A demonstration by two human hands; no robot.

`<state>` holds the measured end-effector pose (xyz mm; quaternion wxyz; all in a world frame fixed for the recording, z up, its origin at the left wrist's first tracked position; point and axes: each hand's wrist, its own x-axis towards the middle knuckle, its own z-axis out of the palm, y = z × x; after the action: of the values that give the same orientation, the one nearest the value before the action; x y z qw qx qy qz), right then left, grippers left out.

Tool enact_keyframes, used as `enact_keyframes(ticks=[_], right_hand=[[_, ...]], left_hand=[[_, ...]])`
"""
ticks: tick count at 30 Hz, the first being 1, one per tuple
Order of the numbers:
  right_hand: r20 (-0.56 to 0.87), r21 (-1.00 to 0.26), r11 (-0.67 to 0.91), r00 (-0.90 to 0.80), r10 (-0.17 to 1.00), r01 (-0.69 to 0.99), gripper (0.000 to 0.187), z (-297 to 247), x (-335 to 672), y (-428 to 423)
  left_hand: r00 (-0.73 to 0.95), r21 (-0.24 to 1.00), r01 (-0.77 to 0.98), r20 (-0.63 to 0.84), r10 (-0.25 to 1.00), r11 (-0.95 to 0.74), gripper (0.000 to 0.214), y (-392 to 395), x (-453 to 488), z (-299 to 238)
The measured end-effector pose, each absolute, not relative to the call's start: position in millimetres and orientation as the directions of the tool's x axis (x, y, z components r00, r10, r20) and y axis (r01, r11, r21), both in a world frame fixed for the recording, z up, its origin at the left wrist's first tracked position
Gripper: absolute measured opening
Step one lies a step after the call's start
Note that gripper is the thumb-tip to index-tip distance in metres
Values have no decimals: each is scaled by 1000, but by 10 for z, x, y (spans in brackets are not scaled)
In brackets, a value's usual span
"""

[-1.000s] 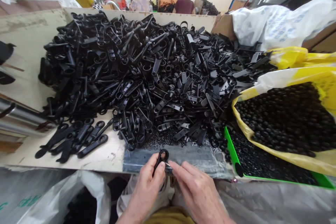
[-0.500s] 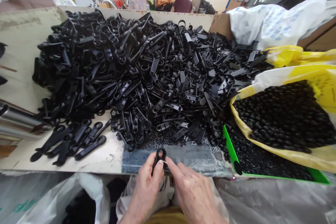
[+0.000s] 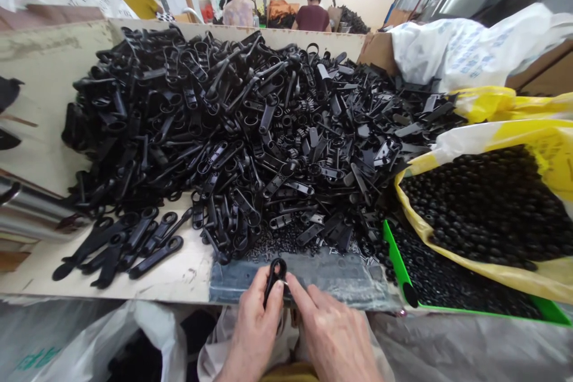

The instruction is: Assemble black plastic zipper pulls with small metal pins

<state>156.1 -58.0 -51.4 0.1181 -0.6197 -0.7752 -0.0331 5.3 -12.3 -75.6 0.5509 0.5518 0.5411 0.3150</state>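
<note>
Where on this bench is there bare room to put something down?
Bare board lies left of the black pile, plus a patch between the loose row and the grey strip, itself mostly free. Crowded: the pile, green tray and yellow bag at right.

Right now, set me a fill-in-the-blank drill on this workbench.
The left hand and the right hand together hold one ____ plastic part.
The small round pieces on the right lie in a ____ bag.
The tray under that bag's near edge is ____.
Missing words: black; yellow; green.
</note>
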Motion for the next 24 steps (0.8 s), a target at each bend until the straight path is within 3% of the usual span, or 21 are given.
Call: enact_keyframes(ticks=[6,14,18,21,24], right_hand=[[224,-137,238,-204,953,962,64,-596,1568,-558],[248,-18,314,-300,921,949,62,-596,1572,-481],[111,14,329,-329,938,944,57,-480,1538,-414],[-41,22,351,-350,936,936,51,-341,1513,-382],[-67,-48,373,-375,924,927,39,-224,1493,-346]], left_hand=[[218,941,279,-257,942,192,43,-115,53,-786],[214,950,209,-277,937,233,45,-92,5,-844],[185,963,173,-239,953,207,43,-94,15,-839],[208,954,240,-230,951,178,40,-89,27,-778],[253,937,323,-220,942,132,37,-75,40,-705]])
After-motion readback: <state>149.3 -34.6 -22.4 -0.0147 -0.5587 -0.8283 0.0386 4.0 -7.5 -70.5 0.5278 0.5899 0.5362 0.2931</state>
